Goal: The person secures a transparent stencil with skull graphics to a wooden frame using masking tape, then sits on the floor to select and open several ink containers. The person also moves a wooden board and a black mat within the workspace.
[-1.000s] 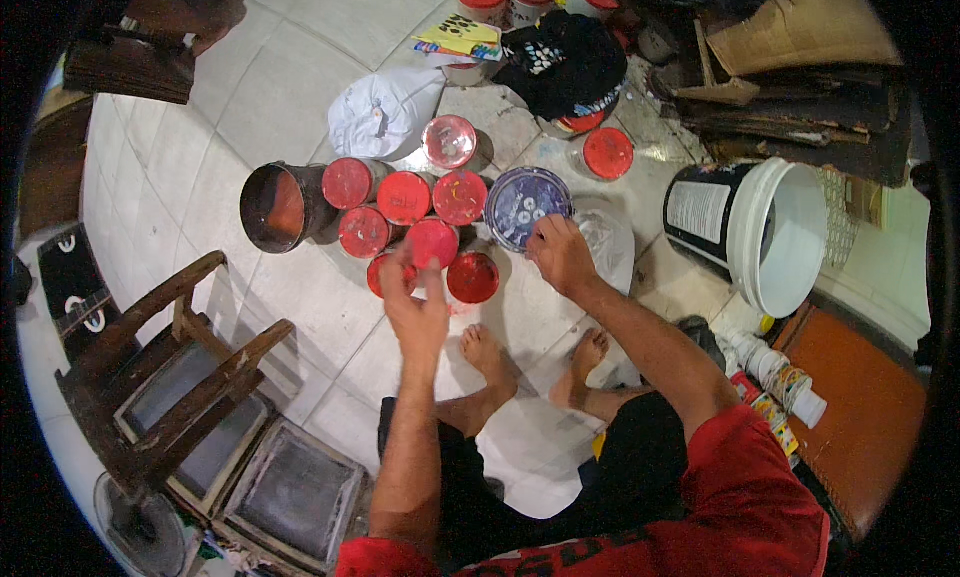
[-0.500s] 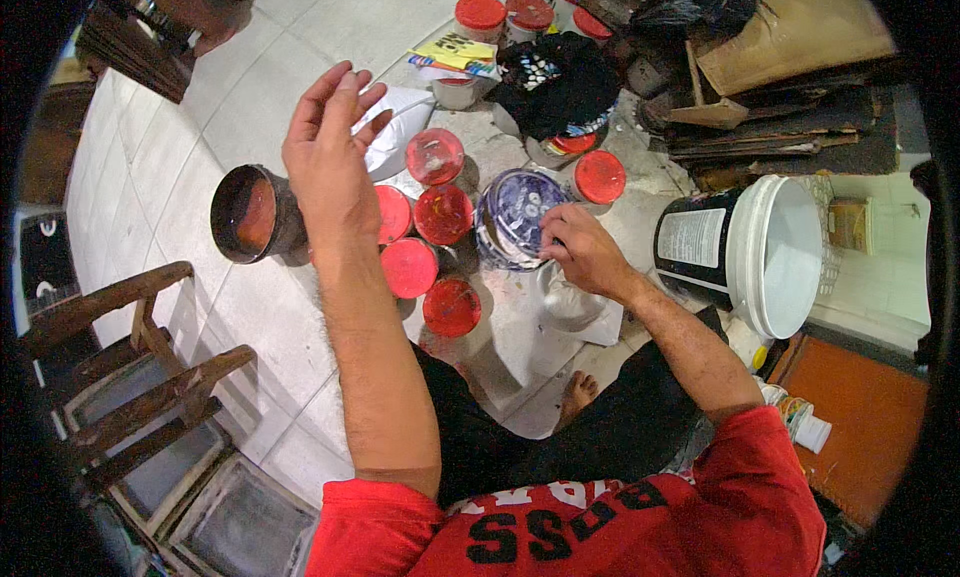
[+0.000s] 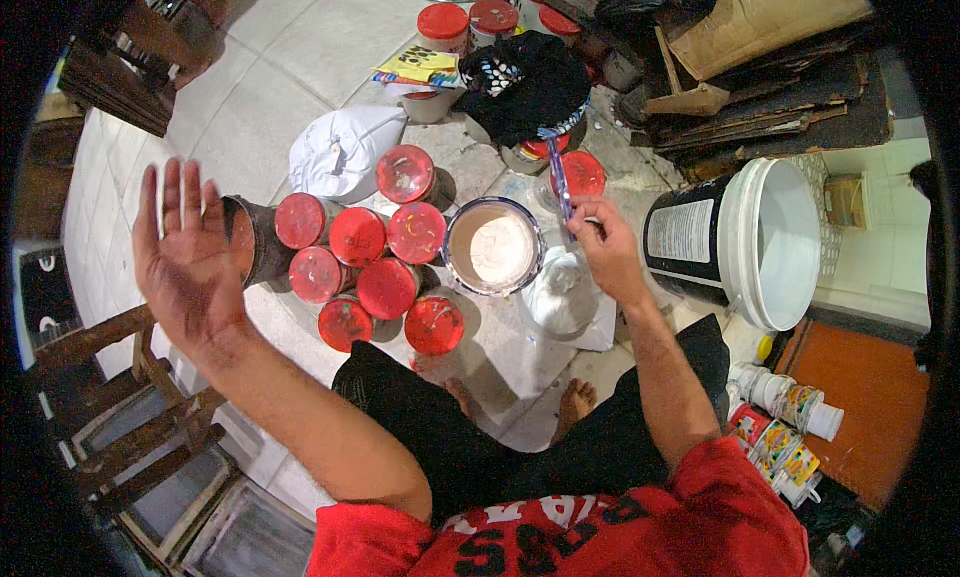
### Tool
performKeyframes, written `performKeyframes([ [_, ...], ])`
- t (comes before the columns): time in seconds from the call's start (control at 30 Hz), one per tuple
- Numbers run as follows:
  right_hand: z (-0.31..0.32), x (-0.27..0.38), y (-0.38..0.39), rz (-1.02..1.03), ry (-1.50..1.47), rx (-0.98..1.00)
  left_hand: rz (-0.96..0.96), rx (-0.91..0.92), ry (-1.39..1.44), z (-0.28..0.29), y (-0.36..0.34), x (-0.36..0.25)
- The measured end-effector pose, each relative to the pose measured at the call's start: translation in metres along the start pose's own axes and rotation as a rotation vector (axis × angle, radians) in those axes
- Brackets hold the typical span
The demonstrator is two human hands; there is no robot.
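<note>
My right hand (image 3: 606, 245) pinches a blue-smeared lid (image 3: 559, 180), held on edge so that only its thin side shows. Left of it stands an uncovered tub with a blue-stained rim (image 3: 449, 239), holding a pale cream substance (image 3: 493, 251). Beside the tub, below my right hand, lies a white plastic bag (image 3: 560, 295). My left hand (image 3: 188, 262) is raised at the left with palm up and fingers spread, holding nothing. It partly covers a dark bucket (image 3: 262, 239) with reddish-brown residue inside. Several red-lidded tubs (image 3: 358, 237) are grouped between that bucket and the cream tub.
A white bag (image 3: 345, 149) lies behind the red-lidded tubs. Farther back are a black cloth (image 3: 525, 97) and more tubs. A large black-and-white bucket (image 3: 690, 232) lies tipped at the right, with stacked boards (image 3: 770, 127) beyond. Wooden frames (image 3: 165, 427) stand at the left.
My right hand has lifted the blue-smeared lid off the tub and turned it on edge, exposing the cream substance. My left hand has swung left and lower, turning palm up. The view has shifted.
</note>
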State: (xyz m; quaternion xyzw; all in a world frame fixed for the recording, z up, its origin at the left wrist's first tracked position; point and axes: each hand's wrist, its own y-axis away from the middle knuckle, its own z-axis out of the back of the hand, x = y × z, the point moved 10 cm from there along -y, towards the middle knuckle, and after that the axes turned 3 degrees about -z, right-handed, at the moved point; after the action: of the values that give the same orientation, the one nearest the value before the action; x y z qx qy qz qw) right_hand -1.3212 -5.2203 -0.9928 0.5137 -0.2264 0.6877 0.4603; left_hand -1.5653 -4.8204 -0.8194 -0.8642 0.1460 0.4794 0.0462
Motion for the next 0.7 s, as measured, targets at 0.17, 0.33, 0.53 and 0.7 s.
performKeyframes([
  [0.17,-0.014,0.033,0.016,0.403,0.222,-0.036,-0.031,-0.074,0.017,0.021,-0.005,0.003],
  [0.33,0.048,0.0,-0.011,0.11,-0.044,-0.224,0.067,-0.047,0.154,0.024,-0.012,0.021],
  [0.53,0.114,-0.067,-0.032,-0.132,-0.75,-0.43,0.092,-0.076,0.17,0.028,-0.014,0.029],
  [0.7,0.093,-0.094,-0.037,-0.219,-1.118,-0.346,0.119,-0.113,0.289,0.033,-0.017,0.033],
])
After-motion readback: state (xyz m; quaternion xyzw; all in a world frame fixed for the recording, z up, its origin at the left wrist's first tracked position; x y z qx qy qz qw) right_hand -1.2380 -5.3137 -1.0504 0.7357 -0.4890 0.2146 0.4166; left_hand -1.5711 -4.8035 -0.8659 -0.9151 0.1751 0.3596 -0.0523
